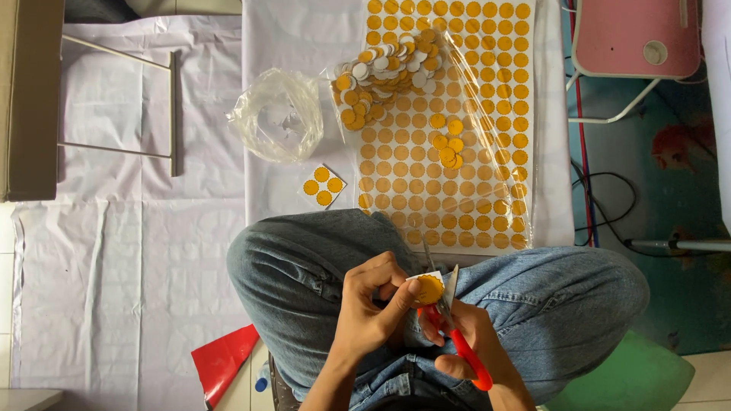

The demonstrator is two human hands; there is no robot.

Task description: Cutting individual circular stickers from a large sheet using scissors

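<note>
Lower centre: my left hand (371,304) pinches a yellow disc (430,289); right hand (464,335) grips red-handled scissors (451,320), blades open, tips partly hidden behind the disc.

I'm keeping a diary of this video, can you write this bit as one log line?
left hand: holds yellow circle | right hand: holds red scissors, blades open at circle | sheet of circles ahead

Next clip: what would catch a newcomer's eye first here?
Probably the big sheet of orange discs spread ahead of the crossed knees, with a heap of cut discs at its far left. Low centre, the left hand holds one orange disc against the red-handled scissors in the right hand.
</note>
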